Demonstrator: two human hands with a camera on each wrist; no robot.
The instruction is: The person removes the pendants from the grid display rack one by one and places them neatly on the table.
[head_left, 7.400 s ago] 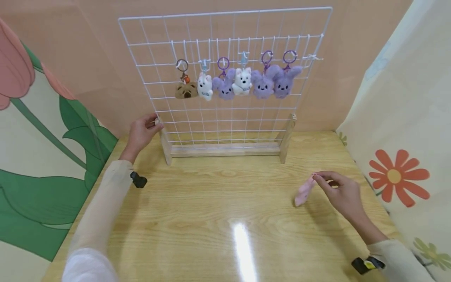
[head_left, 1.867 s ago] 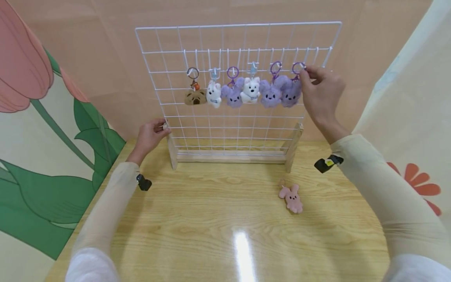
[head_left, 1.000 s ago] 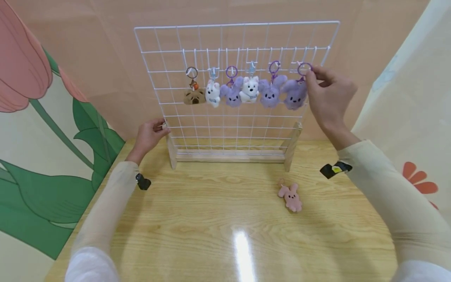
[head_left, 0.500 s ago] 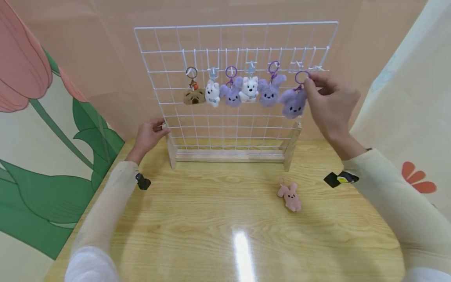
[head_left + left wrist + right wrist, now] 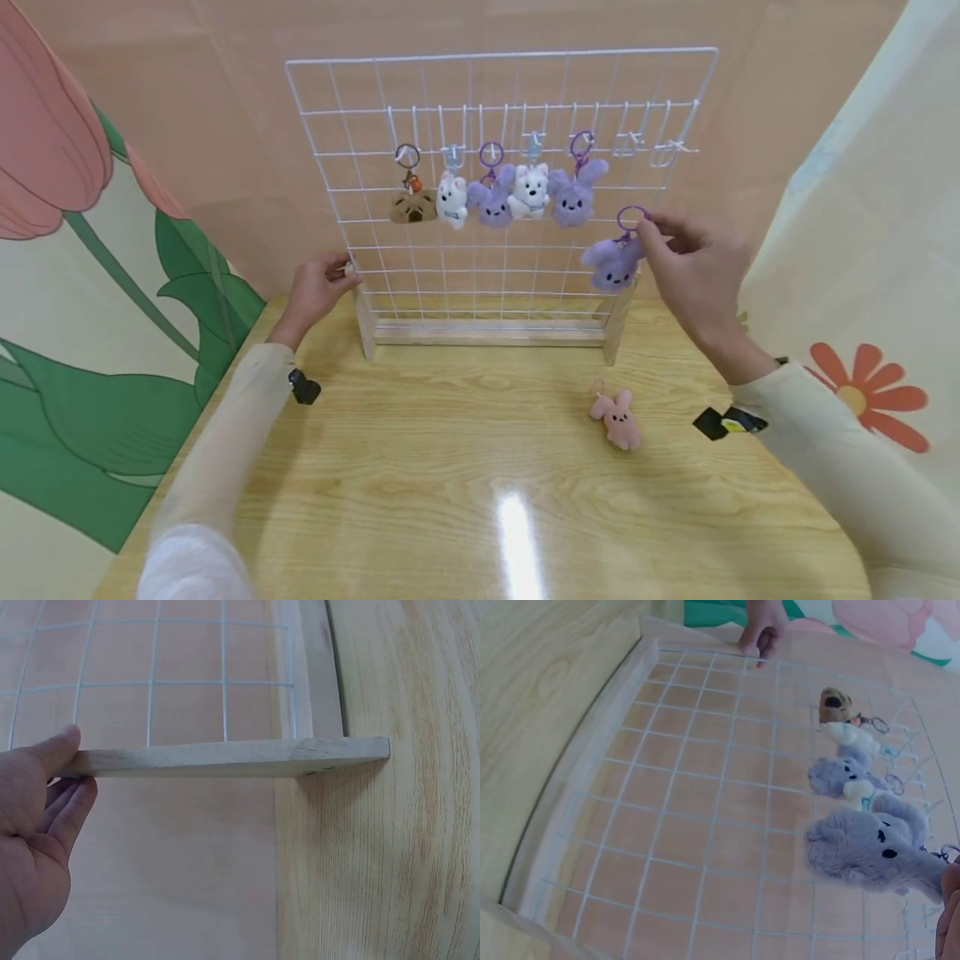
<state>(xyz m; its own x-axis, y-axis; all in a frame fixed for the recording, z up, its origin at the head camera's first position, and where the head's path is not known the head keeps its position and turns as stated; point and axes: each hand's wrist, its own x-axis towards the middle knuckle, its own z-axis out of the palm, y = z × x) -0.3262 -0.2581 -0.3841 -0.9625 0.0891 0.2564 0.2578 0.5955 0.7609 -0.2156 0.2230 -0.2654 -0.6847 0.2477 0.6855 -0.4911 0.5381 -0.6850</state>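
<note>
My right hand (image 5: 693, 275) pinches the purple ring of a fluffy purple bunny keychain (image 5: 613, 265), which hangs in front of the right end of the white wire grid rack (image 5: 480, 247). In the right wrist view, that purple bunny (image 5: 862, 851) fills the middle right. My left hand (image 5: 318, 292) grips the top of the rack's left wooden upright; the left wrist view shows thumb and fingers on either side of the wooden upright (image 5: 225, 757). A pink bunny keychain (image 5: 619, 419) lies on the table in front of the rack's right foot.
Along the hook row hang a brown bear keychain (image 5: 413, 207), two white dog keychains, one the left white dog (image 5: 452, 200), and two purple bunnies, one the right purple bunny (image 5: 573, 198). Bare hooks (image 5: 664, 150) stick out at right. The wooden table (image 5: 420, 450) lies below.
Earlier my right hand held the pink bunny, then let it lie on the table. It has since taken the rightmost purple bunny off its hook and lowered it. My left hand stays on the upright.
</note>
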